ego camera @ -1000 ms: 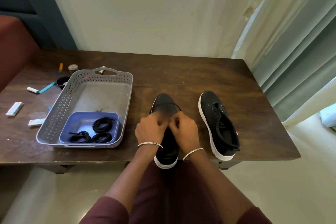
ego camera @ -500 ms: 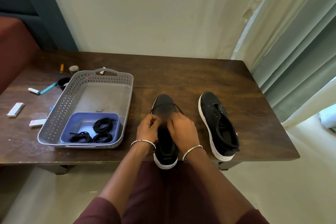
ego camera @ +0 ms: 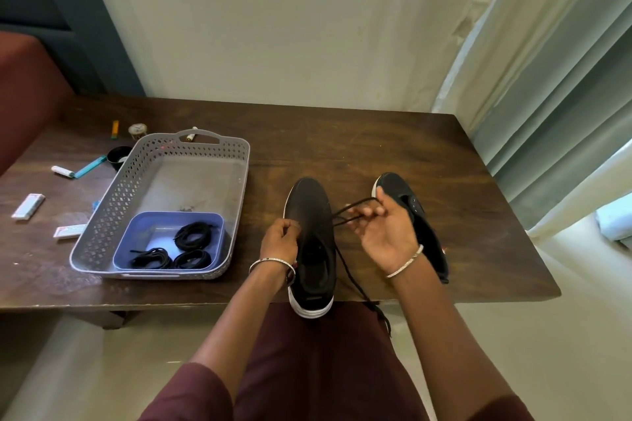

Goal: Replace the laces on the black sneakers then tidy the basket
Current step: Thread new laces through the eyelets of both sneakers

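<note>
Now, lace (ego camera: 357,285) in right hand (ego camera: 384,236).

The right hand (ego camera: 383,236) covers the middle of the black, white-soled sneaker (ego camera: 398,186) nearer the dark wooden surface's (ego camera: 359,143) right edge, and its blurred fingertips (ego camera: 371,212) hide just where their grip meets the thin black lace (ego camera: 354,204). The surface's left edge is cut off, and the small round item (ego camera: 137,129) near its far left corner is unidentifiable.
</note>
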The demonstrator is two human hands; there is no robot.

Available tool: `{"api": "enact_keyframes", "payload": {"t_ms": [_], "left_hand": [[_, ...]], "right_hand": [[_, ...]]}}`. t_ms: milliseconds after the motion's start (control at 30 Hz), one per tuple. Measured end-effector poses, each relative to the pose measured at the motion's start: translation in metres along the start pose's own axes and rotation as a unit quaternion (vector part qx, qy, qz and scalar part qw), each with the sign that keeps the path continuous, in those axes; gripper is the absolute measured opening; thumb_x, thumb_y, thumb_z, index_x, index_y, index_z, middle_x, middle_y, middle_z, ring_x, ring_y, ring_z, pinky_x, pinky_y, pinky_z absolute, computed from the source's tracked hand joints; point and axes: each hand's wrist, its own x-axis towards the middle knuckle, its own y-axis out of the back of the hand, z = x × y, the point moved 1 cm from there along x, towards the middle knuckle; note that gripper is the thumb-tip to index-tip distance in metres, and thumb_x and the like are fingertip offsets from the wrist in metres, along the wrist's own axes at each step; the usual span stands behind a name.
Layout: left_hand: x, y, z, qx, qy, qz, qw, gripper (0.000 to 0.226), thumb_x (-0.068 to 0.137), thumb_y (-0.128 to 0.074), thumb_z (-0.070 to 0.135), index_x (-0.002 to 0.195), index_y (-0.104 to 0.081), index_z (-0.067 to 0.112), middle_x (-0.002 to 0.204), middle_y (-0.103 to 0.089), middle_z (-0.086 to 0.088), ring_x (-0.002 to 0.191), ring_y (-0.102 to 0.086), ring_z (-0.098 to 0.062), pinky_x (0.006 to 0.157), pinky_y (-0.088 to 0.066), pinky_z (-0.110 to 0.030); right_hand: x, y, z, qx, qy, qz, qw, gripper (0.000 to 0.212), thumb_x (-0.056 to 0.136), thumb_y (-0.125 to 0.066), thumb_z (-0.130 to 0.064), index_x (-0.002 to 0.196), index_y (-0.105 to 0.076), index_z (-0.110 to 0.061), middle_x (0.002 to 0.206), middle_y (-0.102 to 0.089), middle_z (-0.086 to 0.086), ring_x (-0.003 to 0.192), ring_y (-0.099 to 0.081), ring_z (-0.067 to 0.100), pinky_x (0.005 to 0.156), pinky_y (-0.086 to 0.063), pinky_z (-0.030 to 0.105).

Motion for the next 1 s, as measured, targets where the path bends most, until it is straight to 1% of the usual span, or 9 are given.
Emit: {"api": "enact_keyframes", "payload": {"t_ms": [67, 200, 300, 367, 500, 600, 733, 833, 1000], "left_hand": [[0.000, 0.000, 0.000, 0.002, -0.003, 0.001, 1.000, 0.015, 0.098, -0.055, 0.025, 0.087, -0.063, 0.019, 0.087, -0.065, -0.007, 0.077, -0.059, -0.024, 0.068, -0.048, -0.037], [0.000, 0.000, -0.001, -0.011, 0.007, -0.003, 1.000, 0.015, 0.097, -0.055, 0.024, 0.086, -0.064, 0.018, 0.086, -0.066, -0.008, 0.079, -0.060, -0.026, 0.071, -0.050, -0.040], [-0.001, 0.001, 0.001, -0.046, 0.022, -0.017, 0.999, 0.016, 0.097, -0.055, 0.020, 0.084, -0.064, 0.017, 0.083, -0.065, -0.009, 0.079, -0.060, -0.028, 0.073, -0.053, -0.042], [-0.004, 0.002, 0.004, -0.080, 0.031, -0.035, 0.996, 0.017, 0.098, -0.053, 0.014, 0.084, -0.062, 0.014, 0.075, -0.061, -0.006, 0.069, -0.056, -0.023, 0.062, -0.049, -0.030], [-0.008, 0.008, 0.009, -0.108, 0.014, -0.058, 0.992, 0.018, 0.097, -0.054, 0.011, 0.083, -0.064, 0.015, 0.072, -0.059, 0.001, 0.067, -0.052, -0.012, 0.057, -0.040, -0.024], [-0.005, 0.011, 0.008, -0.092, -0.001, -0.081, 0.992, 0.018, 0.096, -0.053, 0.012, 0.083, -0.064, 0.017, 0.075, -0.056, 0.001, 0.069, -0.050, -0.011, 0.061, -0.035, -0.027], [-0.010, 0.010, 0.012, -0.105, -0.030, -0.093, 0.990, 0.022, 0.096, -0.048, 0.007, 0.079, -0.058, 0.017, 0.068, -0.048, 0.003, 0.062, -0.044, -0.007, 0.056, -0.036, -0.020], [-0.011, 0.007, 0.012, -0.112, -0.053, -0.092, 0.988, 0.022, 0.096, -0.048, 0.005, 0.079, -0.058, 0.016, 0.068, -0.047, 0.003, 0.064, -0.044, -0.006, 0.063, -0.039, -0.020], [-0.010, 0.009, 0.007, -0.153, -0.061, -0.110, 0.980, 0.020, 0.097, -0.046, 0.004, 0.085, -0.060, 0.013, 0.064, -0.059, 0.011, 0.062, -0.047, -0.004, 0.060, -0.042, -0.016]], "right_hand": [[-0.006, 0.004, -0.021, 0.077, 0.030, -0.029, 0.996, 0.053, 0.099, -0.052, -0.028, 0.048, -0.036, -0.021, 0.048, -0.033, -0.003, 0.054, -0.044, 0.016, 0.080, -0.047, 0.034], [-0.012, 0.019, -0.049, 0.105, 0.068, -0.018, 0.992, 0.049, 0.092, -0.057, -0.018, 0.052, -0.029, -0.023, 0.047, -0.021, -0.006, 0.039, -0.023, 0.010, 0.052, -0.034, 0.024], [-0.017, 0.030, -0.061, 0.001, 0.127, 0.090, 0.988, 0.051, 0.089, -0.062, -0.012, 0.045, -0.040, -0.024, 0.043, -0.024, -0.006, 0.037, -0.022, 0.010, 0.049, -0.033, 0.025], [-0.020, 0.038, -0.066, -0.043, 0.178, 0.164, 0.969, 0.048, 0.086, -0.067, -0.010, 0.047, -0.044, -0.023, 0.042, -0.028, -0.006, 0.039, -0.025, 0.011, 0.050, -0.035, 0.026], [-0.022, 0.060, -0.074, -0.169, 0.250, 0.223, 0.927, 0.042, 0.083, -0.074, -0.017, 0.054, -0.045, -0.021, 0.045, -0.034, -0.008, 0.046, -0.034, 0.012, 0.051, -0.036, 0.029], [-0.023, 0.061, -0.063, -0.427, 0.260, 0.160, 0.851, 0.037, 0.085, -0.074, -0.025, 0.055, -0.054, -0.018, 0.053, -0.049, -0.003, 0.056, -0.048, 0.017, 0.057, -0.043, 0.033], [-0.023, 0.036, -0.022, -0.729, 0.222, 0.059, 0.644, 0.026, 0.085, -0.072, -0.038, 0.068, -0.063, -0.021, 0.063, -0.062, -0.006, 0.063, -0.060, 0.008, 0.059, -0.044, 0.023], [-0.020, 0.018, 0.017, -0.806, 0.253, 0.045, 0.534, 0.018, 0.085, -0.068, -0.042, 0.084, -0.068, -0.024, 0.095, -0.064, -0.001, 0.094, -0.061, 0.022, 0.077, -0.052, 0.036], [-0.010, 0.000, 0.061, -0.765, 0.251, 0.011, 0.593, 0.029, 0.089, -0.065, -0.041, 0.111, -0.063, -0.023, 0.110, -0.062, -0.001, 0.104, -0.057, 0.023, 0.087, -0.050, 0.043]]}}
